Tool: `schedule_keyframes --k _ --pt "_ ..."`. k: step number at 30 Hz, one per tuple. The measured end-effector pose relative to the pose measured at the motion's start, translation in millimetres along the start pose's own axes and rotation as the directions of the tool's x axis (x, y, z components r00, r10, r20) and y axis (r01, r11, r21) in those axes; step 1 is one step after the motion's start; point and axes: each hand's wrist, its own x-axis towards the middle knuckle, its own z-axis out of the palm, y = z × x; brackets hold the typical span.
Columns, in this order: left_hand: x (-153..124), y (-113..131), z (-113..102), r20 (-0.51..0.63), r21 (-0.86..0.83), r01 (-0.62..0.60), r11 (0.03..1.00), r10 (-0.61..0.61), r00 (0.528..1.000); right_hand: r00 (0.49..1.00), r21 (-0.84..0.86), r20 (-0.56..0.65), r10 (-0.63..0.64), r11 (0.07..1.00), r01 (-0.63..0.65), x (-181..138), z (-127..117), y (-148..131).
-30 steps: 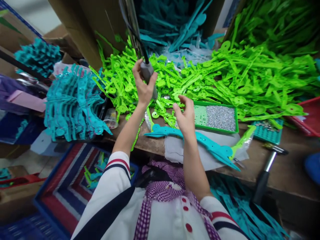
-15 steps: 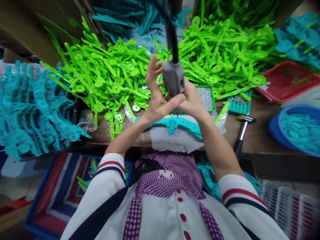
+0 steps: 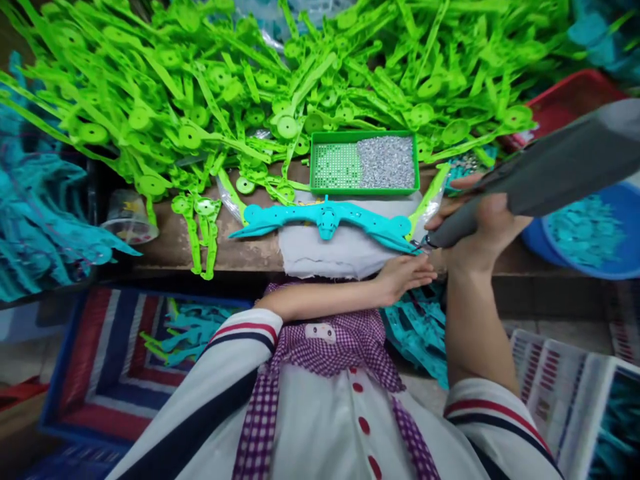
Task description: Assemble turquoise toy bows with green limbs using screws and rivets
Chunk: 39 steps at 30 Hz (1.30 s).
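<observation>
Across the worktop (image 3: pixel 255 257), a great heap of green plastic parts (image 3: pixel 200 87) fills the back. At the front edge lies a pale cloth (image 3: pixel 325 257), and over it stretches the long blue bow (image 3: pixel 293 215), its left end reaching past the cloth. A green strip (image 3: pixel 433 193) slants up from the bow's right end and another green arm (image 3: pixel 230 187) from its left. The big gray screwdriver (image 3: pixel 540 163) leans in from the right, its nose beside the bow's right tip. Behind the bow, the green tray (image 3: pixel 365 191) holds tiny silver bits (image 3: pixel 387 163), too small to identify.

The right hand (image 3: pixel 485 230) is wrapped around the screwdriver near its nose. The left hand (image 3: pixel 403 279) is stretched out below that same end, grasping nothing that shows; whether it touches the bow is unclear.

To work that end well, the screwdriver probably wants standing more upright, since a slanted nose could slip. The left hand would do best pinning the bow flat on the cloth, fingertips clear of the bit, with steady, light pressure.
</observation>
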Motion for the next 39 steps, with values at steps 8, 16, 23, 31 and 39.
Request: schedule_keyframes --k 8,16,23,31,39 --pt "8.3 -1.5 11.9 -0.101 -0.083 -0.117 0.990 0.108 0.989 0.999 0.028 -0.016 -0.040 0.999 0.040 -6.2 -15.3 27.2" --pt "18.7 -8.2 15.2 -0.153 -0.111 -0.177 0.978 0.159 0.975 0.998 -0.060 -0.034 -0.059 0.997 0.057 -3.6 -15.8 36.5" --pt "14.7 -7.9 17.9 -0.159 -0.065 -0.190 0.980 0.178 0.971 1.000 -0.054 0.009 0.017 0.998 -0.016 -5.4 -11.7 35.5" --pt "18.2 -5.5 19.1 -0.156 -0.019 -0.178 0.984 0.173 0.972 0.998 0.043 0.037 -0.051 0.998 0.049 -5.2 -12.2 40.1" --pt "21.4 -7.2 21.2 -0.214 -0.064 -0.204 0.977 0.186 0.959 0.996 0.035 0.048 -0.070 0.997 0.069 -8.3 -15.4 46.1"
